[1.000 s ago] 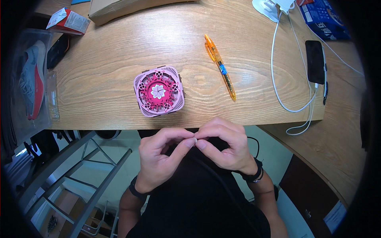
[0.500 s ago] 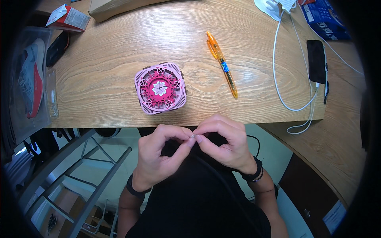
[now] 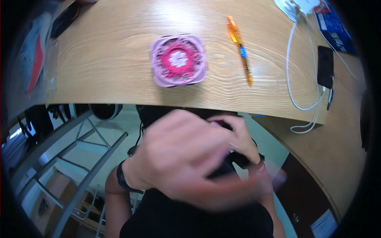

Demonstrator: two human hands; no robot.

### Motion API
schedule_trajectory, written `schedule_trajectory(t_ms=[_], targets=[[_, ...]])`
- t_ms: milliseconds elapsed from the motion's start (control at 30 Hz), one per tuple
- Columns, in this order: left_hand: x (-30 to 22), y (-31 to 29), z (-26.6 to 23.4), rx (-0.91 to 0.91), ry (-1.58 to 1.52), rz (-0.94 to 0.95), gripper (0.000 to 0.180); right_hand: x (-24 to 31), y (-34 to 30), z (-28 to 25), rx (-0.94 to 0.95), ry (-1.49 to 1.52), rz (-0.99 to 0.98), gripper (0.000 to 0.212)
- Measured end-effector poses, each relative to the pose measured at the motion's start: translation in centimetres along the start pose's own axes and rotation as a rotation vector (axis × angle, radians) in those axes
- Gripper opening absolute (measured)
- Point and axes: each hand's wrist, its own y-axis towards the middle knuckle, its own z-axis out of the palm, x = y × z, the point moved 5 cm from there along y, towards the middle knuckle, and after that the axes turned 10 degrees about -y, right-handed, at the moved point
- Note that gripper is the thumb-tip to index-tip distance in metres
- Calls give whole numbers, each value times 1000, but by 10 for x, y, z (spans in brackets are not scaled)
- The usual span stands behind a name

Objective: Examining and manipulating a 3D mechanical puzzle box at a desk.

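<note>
My left hand (image 3: pixel 178 146) is raised over my lap and smeared by motion, its blurred fingers reaching across to the right. Behind it, my right hand (image 3: pixel 244 137) is partly covered, with its visible fingers curled inward. A thin pale sliver shows near the right hand, too blurred to name. On the desk beyond the hands stands a square pink openwork box (image 3: pixel 178 59) with rounded corners, a magenta ring and a white flower in its middle. Neither hand touches it. An orange see-through pen (image 3: pixel 243 51) lies to its right.
The wooden desk's (image 3: pixel 119 79) front edge runs just beyond my hands. At the right lie a black phone (image 3: pixel 325 65), a looping white cable (image 3: pixel 289 75) and a blue package (image 3: pixel 335 29). A clear box with a shoe (image 3: pixel 35 65) is at far left. A metal frame (image 3: pixel 89 170) stands below.
My hands were pinched together fingertip to fingertip on a tiny pale thing; now they are apart, the left swung in front of the right. The view has shifted, so the box appears higher.
</note>
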Motion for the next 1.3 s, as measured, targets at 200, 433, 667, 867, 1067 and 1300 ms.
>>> schedule_trajectory(t_ms=[200, 433, 667, 867, 1067, 1300], targets=[[-36, -11, 10, 58, -344, 114, 19, -126, 17, 30, -154, 298, 323, 17], [-50, -41, 43, -5, -314, 172, 19, -185, 36, 37, -444, 1154, 194, 33], [-58, -83, 73, -88, -434, 260, 19, -170, 39, 24, -556, 1411, 296, 26], [-69, -128, 65, -117, -654, 380, 19, -164, 36, 24, -573, 1362, 233, 21], [-66, -150, 67, 306, -481, 414, 23, -165, -5, 54, -597, 1348, 225, 12], [-40, -180, 83, 214, -200, 373, 20, -143, -74, 85, -531, 1333, 381, 22]])
